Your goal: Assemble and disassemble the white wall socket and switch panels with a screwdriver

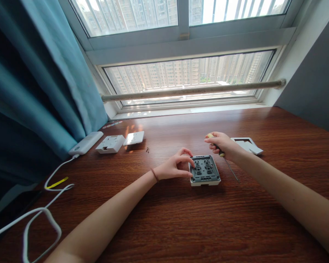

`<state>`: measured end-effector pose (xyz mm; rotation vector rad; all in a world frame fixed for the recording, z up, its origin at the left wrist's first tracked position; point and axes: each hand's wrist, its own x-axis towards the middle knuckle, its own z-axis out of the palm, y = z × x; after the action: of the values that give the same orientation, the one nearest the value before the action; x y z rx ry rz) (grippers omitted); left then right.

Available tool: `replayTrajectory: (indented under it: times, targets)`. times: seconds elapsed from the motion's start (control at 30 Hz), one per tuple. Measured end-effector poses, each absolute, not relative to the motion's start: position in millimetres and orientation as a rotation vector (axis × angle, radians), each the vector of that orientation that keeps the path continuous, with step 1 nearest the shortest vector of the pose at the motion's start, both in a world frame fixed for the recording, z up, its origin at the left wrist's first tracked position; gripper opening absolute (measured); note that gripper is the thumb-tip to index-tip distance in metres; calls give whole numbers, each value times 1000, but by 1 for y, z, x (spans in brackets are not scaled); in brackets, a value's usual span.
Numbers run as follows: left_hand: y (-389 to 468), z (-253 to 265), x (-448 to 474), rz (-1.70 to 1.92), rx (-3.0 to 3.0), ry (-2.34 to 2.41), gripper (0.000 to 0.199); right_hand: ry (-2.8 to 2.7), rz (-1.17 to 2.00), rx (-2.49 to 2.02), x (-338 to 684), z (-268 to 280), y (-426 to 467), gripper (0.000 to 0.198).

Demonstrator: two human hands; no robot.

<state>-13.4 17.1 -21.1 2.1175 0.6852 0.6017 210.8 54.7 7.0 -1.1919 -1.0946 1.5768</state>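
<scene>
A double wall switch [205, 171] without its cover lies on the table, its dark grey mechanism facing up in a white box. My left hand [182, 164] grips its left edge, the thumb at the near corner and the fingers bent over the plate. In my right hand [220, 144], fingers wrapped round the yellow and black handle, is a screwdriver [230, 169]. Its thin shaft points down and to the right, apart from the switch. Beyond my right wrist lie a white frame and cover pieces [249, 146], partly hidden by the wrist.
Two small screws [147, 149] lie left of the switch. Farther left are a white plate [134, 138], a white box [110, 144] and a white power strip [86, 142] with a looping cable [48, 182] and yellow tie [57, 183]. A blue curtain [79, 84] hangs at the left.
</scene>
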Motion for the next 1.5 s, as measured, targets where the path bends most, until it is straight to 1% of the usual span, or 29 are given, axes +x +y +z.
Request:
replayTrajectory:
  times: [0.2,0.3,0.53,0.67,0.8,0.87,0.93,1.0,1.13,1.23,1.33,1.5]
  targets:
    - [17,-23,-10,637,2075,695,17,-1247,1591,-1260,202,-6,49,38]
    - [17,-24,-7,655,2031,723,14,-1338,1555,-1276,200,-9,47,40]
    - [11,-24,-1,707,1860,768,16,-1393,1512,-1326,200,-12,48,35]
    - [9,-24,0,718,1791,754,17,-1314,1567,-1281,200,-13,48,33]
    - [11,-25,-1,764,1716,778,18,-1221,1607,-1208,200,-9,49,20]
    - [12,-26,-2,781,1657,795,23,-1182,1585,-1194,201,-4,51,16]
    - [14,-30,-3,775,1618,805,32,-1133,1526,-1194,203,2,53,18]
    - [15,-35,-5,766,1615,819,36,-1100,1409,-1192,205,6,54,21]
    - [18,-44,-5,774,1642,848,33,-1124,1276,-1096,207,14,51,27]
    - [19,-47,-4,777,1641,853,32,-1263,1180,-982,206,19,44,30]
    - [20,-48,-3,774,1623,860,33,-1408,1065,-929,203,23,37,31]
    - [20,-48,-3,764,1628,864,32,-1518,979,-943,200,25,30,30]
